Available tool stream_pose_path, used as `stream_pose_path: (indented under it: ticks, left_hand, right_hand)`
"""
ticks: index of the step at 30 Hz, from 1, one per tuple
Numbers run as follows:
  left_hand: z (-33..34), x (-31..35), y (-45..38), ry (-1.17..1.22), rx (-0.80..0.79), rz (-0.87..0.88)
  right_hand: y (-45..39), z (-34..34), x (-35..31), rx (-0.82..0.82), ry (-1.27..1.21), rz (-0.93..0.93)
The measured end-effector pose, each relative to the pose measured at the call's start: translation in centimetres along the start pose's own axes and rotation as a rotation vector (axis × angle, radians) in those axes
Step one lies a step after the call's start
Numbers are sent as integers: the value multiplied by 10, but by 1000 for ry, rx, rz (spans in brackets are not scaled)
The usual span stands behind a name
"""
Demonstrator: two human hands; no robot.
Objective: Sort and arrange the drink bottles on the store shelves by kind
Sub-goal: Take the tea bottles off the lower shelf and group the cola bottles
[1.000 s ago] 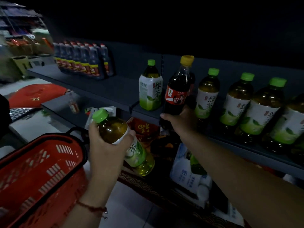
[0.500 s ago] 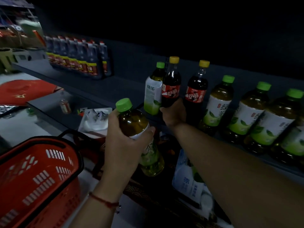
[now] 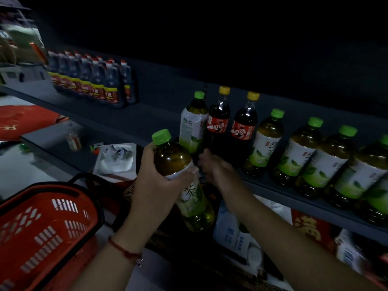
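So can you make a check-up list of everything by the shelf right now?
Surface: dark shelf, partly bare at left.
Job's things: two cola bottles side by side between one green tea bottle and a row of green teas.
Clutter: red basket; packets on the lower shelf.
Hands: left hand grips a green tea bottle; right hand blurred at the colas' base, grip unclear.
Cables: nothing seen.
Surroundings: dark bottles far left; dim store.

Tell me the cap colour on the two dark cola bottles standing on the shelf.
Yellow, on both cola bottles, seen in the head view, the only one.
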State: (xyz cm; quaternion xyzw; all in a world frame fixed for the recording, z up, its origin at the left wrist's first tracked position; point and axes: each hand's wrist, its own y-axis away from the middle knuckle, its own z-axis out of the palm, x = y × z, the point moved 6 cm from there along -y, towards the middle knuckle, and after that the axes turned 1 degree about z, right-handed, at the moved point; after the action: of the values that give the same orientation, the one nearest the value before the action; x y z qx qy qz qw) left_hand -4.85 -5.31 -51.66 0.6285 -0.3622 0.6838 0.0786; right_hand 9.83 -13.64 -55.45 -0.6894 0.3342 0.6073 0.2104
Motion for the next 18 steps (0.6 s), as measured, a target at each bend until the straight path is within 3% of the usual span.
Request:
stream_pose_path:
  ticks: [3,5,10,14,18]
  left_hand:
    - [0,6,12,76,-14,-40]
    - [5,18,24,139,-40,-54]
    - [26,68,50,242,-95,-38]
    - [39,128,62,190,-103,81]
    - [54,193,56,90,-232,191]
  right_hand:
    - [71,2,6,-299,47,16]
    - [110,-3,9,-329,143,-11]
    - [168,-34,-5,-101,133,-119]
    - [189,-70,-41,40,116,-198]
    - [198,-99,-102,113,93,-336]
